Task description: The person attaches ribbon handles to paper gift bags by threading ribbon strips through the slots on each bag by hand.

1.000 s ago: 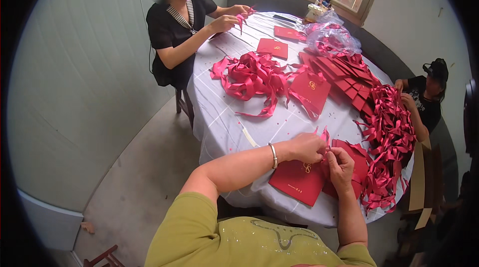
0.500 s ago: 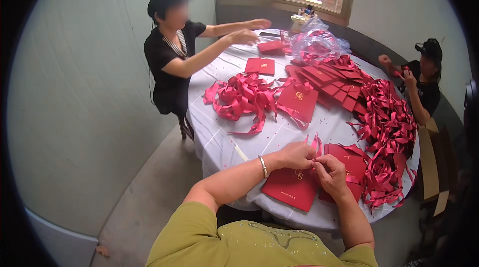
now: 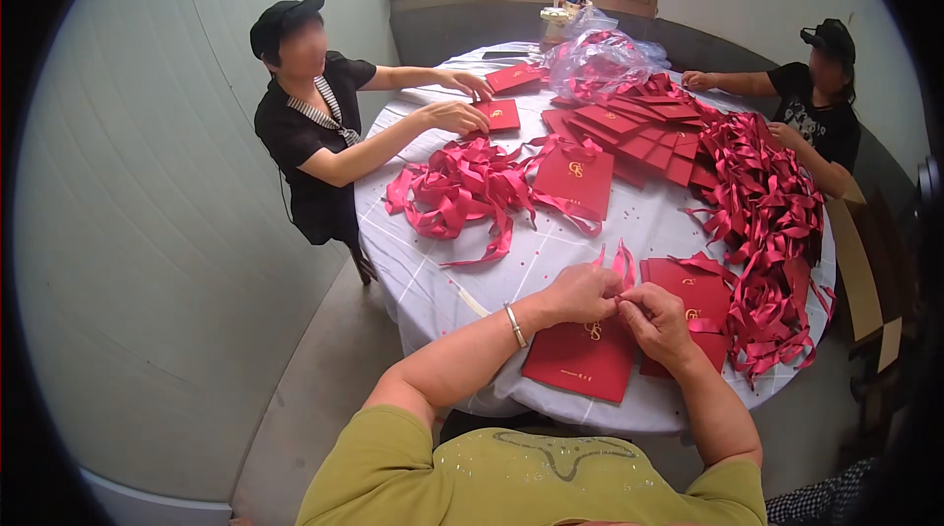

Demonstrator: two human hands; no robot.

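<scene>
My left hand (image 3: 580, 292) and my right hand (image 3: 657, 321) meet over a red folded card (image 3: 580, 361) lying at the near edge of the round table (image 3: 433, 280). Both pinch the same red ribbon (image 3: 619, 263), whose loose ends stick up behind my fingers. A silver bracelet (image 3: 513, 325) circles my left wrist. To the right of my right hand lies a small stack of red cards (image 3: 693, 295) with ribbons attached.
A heap of loose red ribbons (image 3: 462, 194) lies mid-table beside another red card (image 3: 575, 177). Rows of red cards (image 3: 629, 133) and a long ribbon pile (image 3: 767, 211) fill the right side. One person (image 3: 315, 123) works at the left, another (image 3: 821, 93) at the far right. A cardboard box (image 3: 870, 270) stands right.
The view has tilted up, showing more of the far table and window. The person at the left has reached both hands to red cards on the table. My hands stay together on the ribbon.
</scene>
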